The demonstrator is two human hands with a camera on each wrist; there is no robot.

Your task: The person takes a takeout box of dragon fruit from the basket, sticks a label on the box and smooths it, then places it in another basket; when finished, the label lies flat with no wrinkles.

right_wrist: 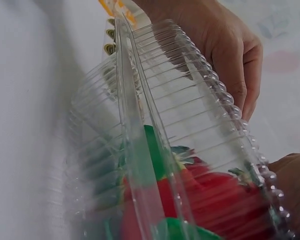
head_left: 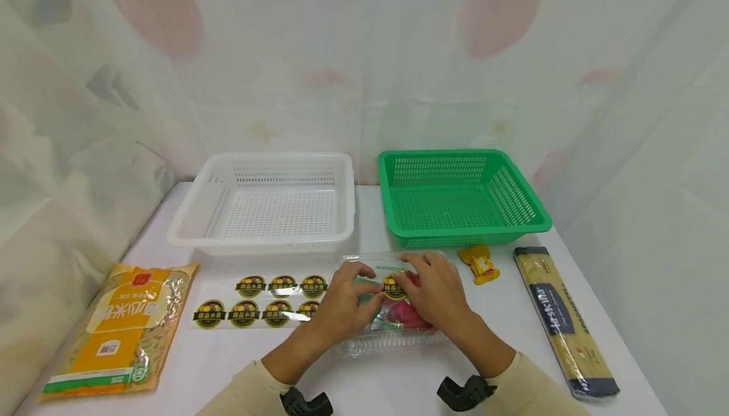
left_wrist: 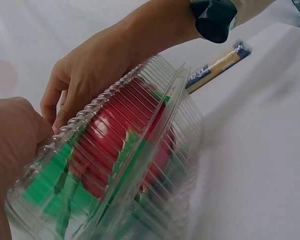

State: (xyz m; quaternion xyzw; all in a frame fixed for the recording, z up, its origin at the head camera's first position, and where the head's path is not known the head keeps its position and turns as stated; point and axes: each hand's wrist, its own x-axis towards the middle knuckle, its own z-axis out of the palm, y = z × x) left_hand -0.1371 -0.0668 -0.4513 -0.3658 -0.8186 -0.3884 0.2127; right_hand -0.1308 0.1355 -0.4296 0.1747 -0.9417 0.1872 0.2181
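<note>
A clear plastic clamshell box (head_left: 373,343) holding red fruit (head_left: 401,316) and green pieces (left_wrist: 57,186) lies on the table. At its lid is a round black-and-gold sticker (head_left: 395,287). My left hand (head_left: 344,302) pinches the sticker's left edge with thumb and forefinger. From the other side my right hand (head_left: 438,289) reaches over the box. Its thumb rests on the sticker's right part, while its other fingers stay apart from the thumb, toward the lid's far side. Both wrist views look along the ribbed box side, which hides the fingertips.
Left of the box lies a sheet of matching stickers (head_left: 222,337). A noodle bag (head_left: 122,327) sits farther left. Behind stand a white basket (head_left: 262,245) and a green basket (head_left: 461,237). A small yellow packet (head_left: 479,264) and a long noodle pack (head_left: 564,321) lie right.
</note>
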